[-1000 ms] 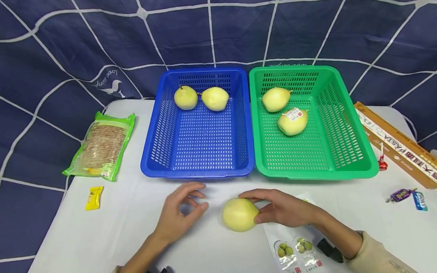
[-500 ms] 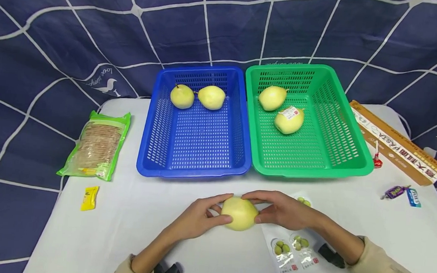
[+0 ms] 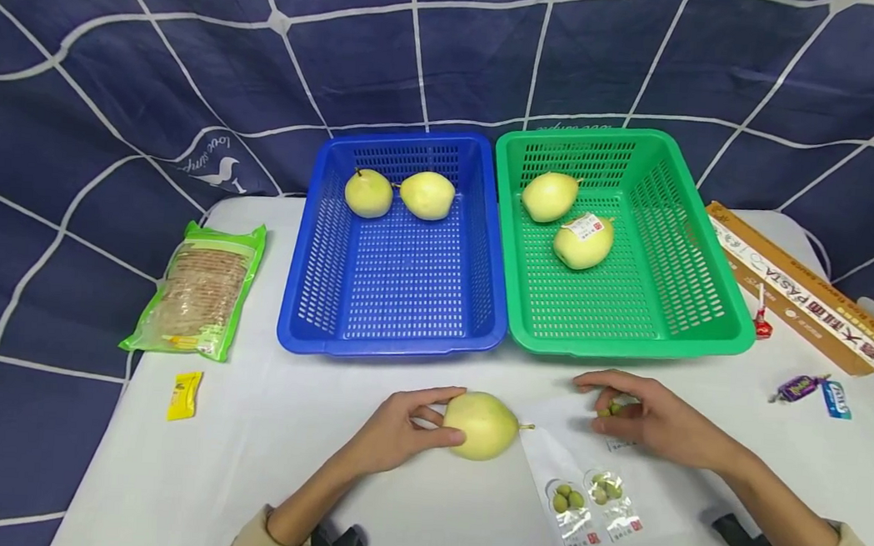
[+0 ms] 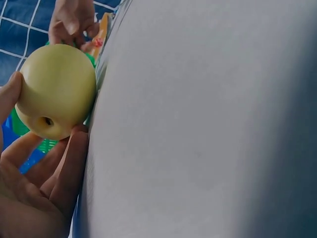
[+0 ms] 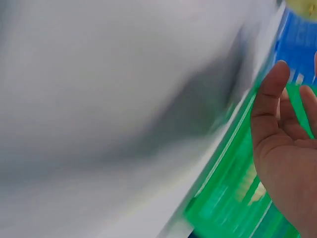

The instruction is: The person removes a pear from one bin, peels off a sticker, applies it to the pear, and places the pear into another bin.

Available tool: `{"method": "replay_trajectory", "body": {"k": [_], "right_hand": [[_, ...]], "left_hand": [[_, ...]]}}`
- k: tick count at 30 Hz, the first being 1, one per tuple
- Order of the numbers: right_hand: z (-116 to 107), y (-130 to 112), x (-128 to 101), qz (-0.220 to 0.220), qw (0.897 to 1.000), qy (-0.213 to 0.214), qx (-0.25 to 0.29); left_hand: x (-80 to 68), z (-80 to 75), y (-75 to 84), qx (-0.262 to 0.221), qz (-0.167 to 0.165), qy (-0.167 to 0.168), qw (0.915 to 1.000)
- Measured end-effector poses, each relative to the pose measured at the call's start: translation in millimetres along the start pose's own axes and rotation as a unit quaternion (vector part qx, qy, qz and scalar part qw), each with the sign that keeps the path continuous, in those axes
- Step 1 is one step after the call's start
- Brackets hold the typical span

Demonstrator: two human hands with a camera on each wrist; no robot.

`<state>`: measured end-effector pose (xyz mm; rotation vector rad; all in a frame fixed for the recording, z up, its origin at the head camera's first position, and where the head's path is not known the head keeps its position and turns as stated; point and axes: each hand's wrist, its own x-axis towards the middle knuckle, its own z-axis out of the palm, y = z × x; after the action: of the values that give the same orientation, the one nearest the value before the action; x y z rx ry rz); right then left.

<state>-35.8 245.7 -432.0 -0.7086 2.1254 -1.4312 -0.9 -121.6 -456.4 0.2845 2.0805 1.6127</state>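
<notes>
Counting what I'm seeing on the table: five pears, two baskets, a scatter of packets and sweets.

I'm counting two pears sitting in the blue basket, two pears in the green basket, and one pear lying on the table; I'm also seeing one cracker pack, one pasta box, one yellow sachet, one lollipop, two wrapped candies, and three olive packets.

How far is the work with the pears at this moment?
Two pears lie in the blue basket and two in the green basket. The left hand holds the fifth pear on the table; the right hand is off it, over a packet. This pear is not yet in a basket.
</notes>
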Motion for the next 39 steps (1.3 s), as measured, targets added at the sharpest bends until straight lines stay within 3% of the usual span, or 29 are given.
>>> {"method": "replay_trajectory", "body": {"k": [9,18,26,32,39], "right_hand": [[-11,17,-13,0.042,0.995,0.048,-0.083],[-6,22,-13,0.017,0.987,0.050,-0.154],[-6,20,-12,-0.005,0.981,0.058,-0.184],[-8,18,-11,-0.020,0.978,0.086,-0.187],[-10,13,-10,-0.031,0.981,0.077,-0.178]], "left_hand": [[0.5,-1.1,-0.4,-0.003,-0.012,-0.004,0.9999],[0.3,-1.5,1.7,-0.020,-0.013,-0.008,0.9997],[0.8,-1.9,2.0,-0.003,-0.020,-0.012,0.9997],[1.1,-3.0,1.1,-0.026,-0.025,-0.026,0.9990],[0.7,-3.9,0.5,-0.033,-0.026,-0.030,0.9987]]}}
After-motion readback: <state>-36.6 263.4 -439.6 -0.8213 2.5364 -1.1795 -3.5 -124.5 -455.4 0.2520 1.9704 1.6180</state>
